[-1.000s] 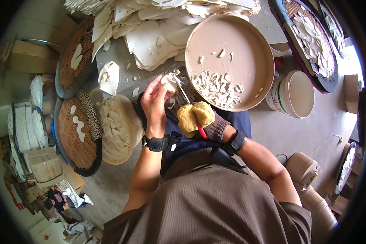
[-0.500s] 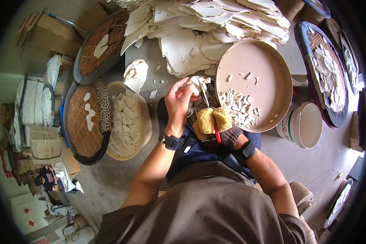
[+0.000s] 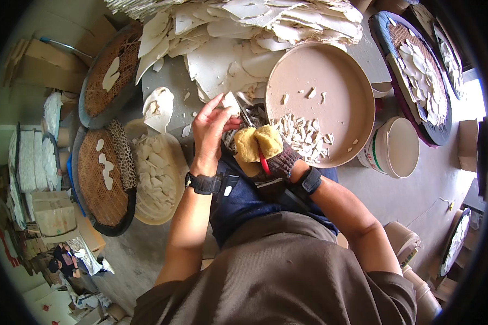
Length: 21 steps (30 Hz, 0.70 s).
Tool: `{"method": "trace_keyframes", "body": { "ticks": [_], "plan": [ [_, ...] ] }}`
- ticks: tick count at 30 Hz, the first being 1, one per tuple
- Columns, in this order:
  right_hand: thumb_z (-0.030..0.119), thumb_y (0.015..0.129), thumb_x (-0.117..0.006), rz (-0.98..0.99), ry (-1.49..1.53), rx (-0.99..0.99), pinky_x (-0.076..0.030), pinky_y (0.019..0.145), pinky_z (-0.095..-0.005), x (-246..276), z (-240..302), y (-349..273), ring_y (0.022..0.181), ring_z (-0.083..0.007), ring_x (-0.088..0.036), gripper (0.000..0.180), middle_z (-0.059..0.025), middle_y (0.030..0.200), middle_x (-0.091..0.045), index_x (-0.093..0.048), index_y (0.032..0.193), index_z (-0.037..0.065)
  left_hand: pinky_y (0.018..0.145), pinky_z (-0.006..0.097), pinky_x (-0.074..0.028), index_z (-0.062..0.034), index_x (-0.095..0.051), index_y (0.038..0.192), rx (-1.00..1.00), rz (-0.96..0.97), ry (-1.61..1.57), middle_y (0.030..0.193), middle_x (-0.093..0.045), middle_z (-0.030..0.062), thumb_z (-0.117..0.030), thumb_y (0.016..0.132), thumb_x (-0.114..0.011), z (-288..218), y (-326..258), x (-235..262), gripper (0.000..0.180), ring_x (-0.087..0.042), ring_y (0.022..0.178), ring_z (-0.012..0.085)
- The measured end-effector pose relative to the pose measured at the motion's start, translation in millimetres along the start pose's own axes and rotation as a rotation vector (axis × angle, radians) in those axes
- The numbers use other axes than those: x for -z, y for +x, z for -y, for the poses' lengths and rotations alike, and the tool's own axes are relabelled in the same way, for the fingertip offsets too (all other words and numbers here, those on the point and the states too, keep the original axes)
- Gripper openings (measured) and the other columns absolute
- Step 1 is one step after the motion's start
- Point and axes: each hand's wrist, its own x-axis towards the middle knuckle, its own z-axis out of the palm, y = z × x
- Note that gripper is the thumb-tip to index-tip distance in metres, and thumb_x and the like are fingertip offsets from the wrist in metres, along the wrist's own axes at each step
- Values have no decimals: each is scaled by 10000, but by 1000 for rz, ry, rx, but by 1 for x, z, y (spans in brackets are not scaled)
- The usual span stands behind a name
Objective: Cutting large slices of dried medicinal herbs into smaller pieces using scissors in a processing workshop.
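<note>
My left hand (image 3: 207, 134) is closed on a small, stiff off-white piece (image 3: 231, 104), pinched between thumb and fingers. My right hand (image 3: 285, 161), in a dark knitted glove, grips scissors (image 3: 246, 116) with a red handle and yellow foam padding (image 3: 268, 140) wrapped on it. The metal blades reach up beside the piece; whether they touch it I cannot tell. Just right of them stands a wide, round, light-brown tray (image 3: 336, 81), with many narrow off-white strips (image 3: 305, 138) heaped at its near left side. The gloved fingers are partly hidden by the foam.
Beyond my hands lies a tall stack of off-white sheets (image 3: 217, 62), with one loose piece (image 3: 158, 108) to its left. An oval tub (image 3: 180, 162) of flat pieces and woven round trays (image 3: 89, 168) stand left. A white bucket (image 3: 397, 146) sits right; a person (image 3: 65, 260) is far left.
The whole view has shifted, so most things sit further left. The piece in my left hand is turned and shows a smoother, smaller face. Both hands keep their hold.
</note>
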Motion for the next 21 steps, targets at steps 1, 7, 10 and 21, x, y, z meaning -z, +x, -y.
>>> {"method": "trace_keyframes", "body": {
  "ticks": [1, 7, 10, 21],
  "plan": [
    [110, 659, -582, 3, -9, -6, -453, 679, -400, -1, -3, -2, 770, -346, -550, 219, -162, 794, -564, -569, 858, 20, 669, 255, -521, -3, -439, 1242, -11, 14, 4, 856, -628, 97, -92, 831, -570, 0, 0, 0, 441, -627, 714, 157],
    [115, 706, -584, 52, 23, 115, -458, 690, -384, 6, 8, -7, 816, -322, -566, 226, -155, 869, -593, -584, 914, 27, 708, 288, -520, 13, -429, 1129, -95, 41, 91, 907, -619, 129, -49, 832, -551, -2, -14, 6, 327, -630, 786, 201],
    [106, 738, -574, 124, -42, 137, -466, 712, -368, 3, 11, -13, 848, -303, -579, 226, -151, 915, -606, -583, 950, 28, 698, 286, -520, 13, -445, 1146, -73, 110, 116, 900, -619, 123, -58, 833, -554, -8, -27, 5, 339, -627, 781, 192],
    [193, 859, -465, 238, 550, -197, -465, 686, -332, 22, 48, -17, 788, -254, -601, 228, -124, 841, -630, -599, 891, 10, 727, 278, -516, 31, -505, 1112, -90, -109, -116, 955, -619, 134, -80, 850, -548, 17, -34, 11, 289, -633, 810, 207]
  ]
}}
